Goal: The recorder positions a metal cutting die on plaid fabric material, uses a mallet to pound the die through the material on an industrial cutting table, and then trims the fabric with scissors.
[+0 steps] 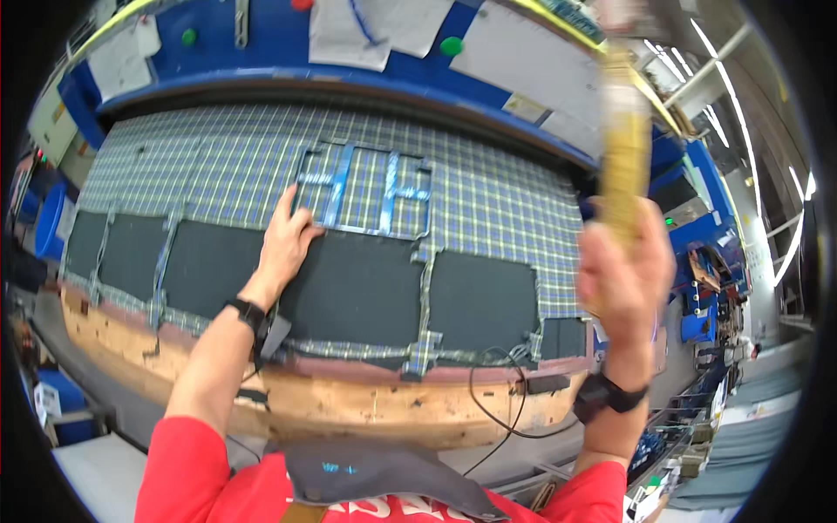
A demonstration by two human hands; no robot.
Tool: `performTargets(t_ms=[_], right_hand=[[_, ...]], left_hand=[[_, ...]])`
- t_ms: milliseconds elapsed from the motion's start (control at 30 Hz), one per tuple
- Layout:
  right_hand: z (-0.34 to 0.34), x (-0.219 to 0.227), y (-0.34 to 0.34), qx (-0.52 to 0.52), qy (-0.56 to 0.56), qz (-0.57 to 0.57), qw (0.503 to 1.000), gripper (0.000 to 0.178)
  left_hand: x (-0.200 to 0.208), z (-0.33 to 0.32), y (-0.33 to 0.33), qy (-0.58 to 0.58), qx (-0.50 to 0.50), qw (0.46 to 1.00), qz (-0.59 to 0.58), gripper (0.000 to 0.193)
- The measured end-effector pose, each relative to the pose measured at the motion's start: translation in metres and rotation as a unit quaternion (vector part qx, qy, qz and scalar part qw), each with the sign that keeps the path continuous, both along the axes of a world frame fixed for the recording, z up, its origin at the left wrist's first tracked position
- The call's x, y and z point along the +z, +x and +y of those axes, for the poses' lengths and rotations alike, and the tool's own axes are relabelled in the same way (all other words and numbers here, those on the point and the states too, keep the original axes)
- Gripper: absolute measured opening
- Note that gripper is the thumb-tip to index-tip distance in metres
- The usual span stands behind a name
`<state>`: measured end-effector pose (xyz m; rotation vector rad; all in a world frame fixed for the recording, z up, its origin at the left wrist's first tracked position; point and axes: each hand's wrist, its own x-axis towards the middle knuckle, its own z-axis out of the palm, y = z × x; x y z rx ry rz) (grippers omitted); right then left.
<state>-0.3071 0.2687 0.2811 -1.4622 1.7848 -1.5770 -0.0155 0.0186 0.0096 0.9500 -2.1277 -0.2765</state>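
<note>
A rectangular metal cutting die (390,193), with blue crossbars, lies flat on plaid fabric (497,205). My left hand (288,242) steadies its lower left corner, index finger along the left edge and thumb by the bottom edge. Up at the right, clear of the fabric, my right hand (626,275) is wrapped round the yellowish handle of a hammer or mallet (623,157). Motion blurs both hand and tool; the head, at the top of the view, is too smeared to make out. Dark rectangular openings (353,283) with plaid strips between them run along the fabric's near side.
A wooden table edge (375,405) runs in front of me. A black cable (475,397) loops over it at right. Behind the fabric stands a blue panel (279,44) with papers and magnets. Blue bins (55,218) stand at far left, with shelving at right.
</note>
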Motion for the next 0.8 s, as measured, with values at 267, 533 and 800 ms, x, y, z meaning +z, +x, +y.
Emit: performTargets(t_ms=[267,533,800], right_hand=[[0.062,-0.110,0.010,0.009,-0.041,0.059,0.997,0.023],[0.094,-0.144,0.029,0.110,0.351,0.184,0.911,0.025],[0.054,-0.123,0.030,-0.081,-0.081,-0.113,0.987,0.015]], left_hand=[[-0.022,-0.001,0.000,0.046,0.015,0.998,-0.029,0.025],[-0.026,0.003,-0.004,-0.006,-0.007,1.000,-0.015,0.025],[-0.018,0.003,0.003,0.054,0.012,0.998,-0.025,0.024]])
